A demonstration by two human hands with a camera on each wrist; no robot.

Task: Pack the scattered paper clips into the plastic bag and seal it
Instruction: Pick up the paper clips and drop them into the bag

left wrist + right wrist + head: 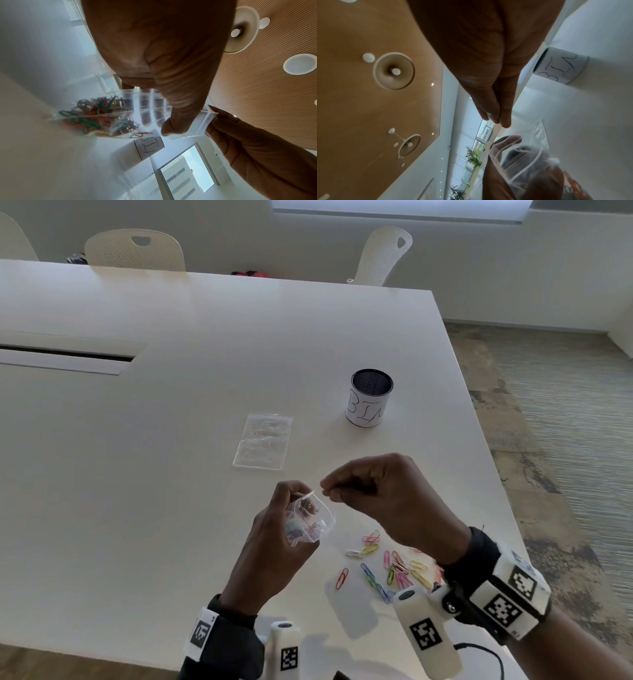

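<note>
**Black sleeves, white tagged wrist rigs**

The left hand and right hand are bare. Each forearm wears a black sleeve reaching to the wrist. Over the left sleeve sits a white band printed with a black square code marker. The right wrist carries a bulkier white block strapped in black, with two such markers on its faces and a silver screw at its inner end. A white cylindrical camera housing with a dark lens cap and its own marker juts from the right rig; a similar, shorter one stands by the left. A thin black cable loops beside the right housing.
</note>
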